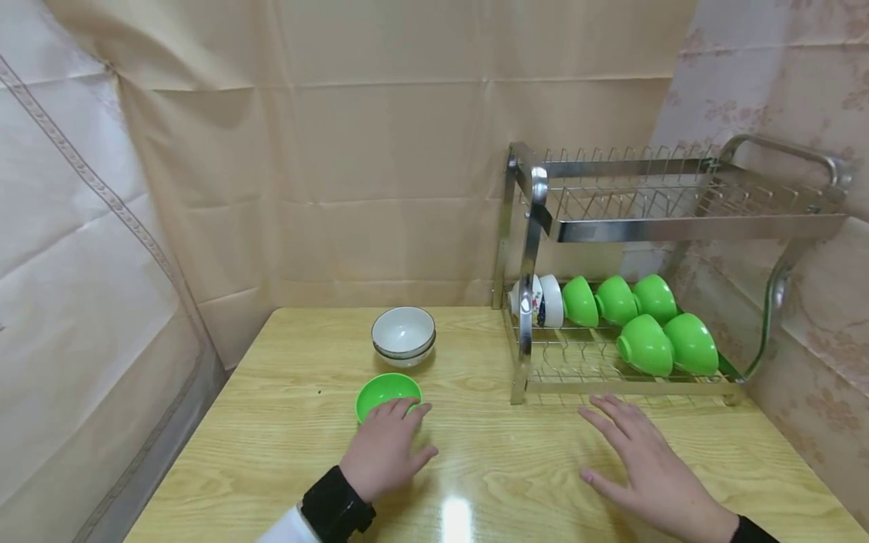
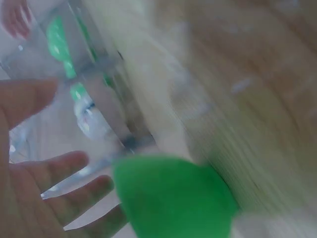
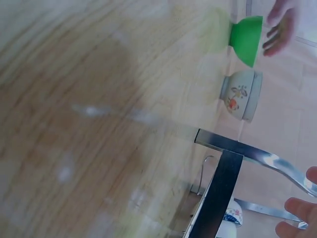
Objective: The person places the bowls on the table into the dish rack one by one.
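A green bowl [image 1: 387, 394] stands upright on the wooden table, partly hidden by my left hand [image 1: 388, 450]. That hand has its fingers spread out over the near side of the bowl; in the left wrist view the fingertips are close to the green bowl [image 2: 173, 198], and I cannot tell whether they touch it. Just behind it are stacked white bowls [image 1: 403, 333], whose flowered outside [image 3: 240, 94] shows in the right wrist view. My right hand [image 1: 645, 471] hovers above the table in front of the dish rack [image 1: 638, 388], fingers extended, holding nothing.
On the rack's lower tier several green bowls [image 1: 645, 345] and a few white bowls [image 1: 552, 302] lean on their sides. Its upper tier [image 1: 631, 200] is a wire shelf with a metal frame. Beige cloth [image 1: 380, 151] hangs behind the table [image 1: 285, 452].
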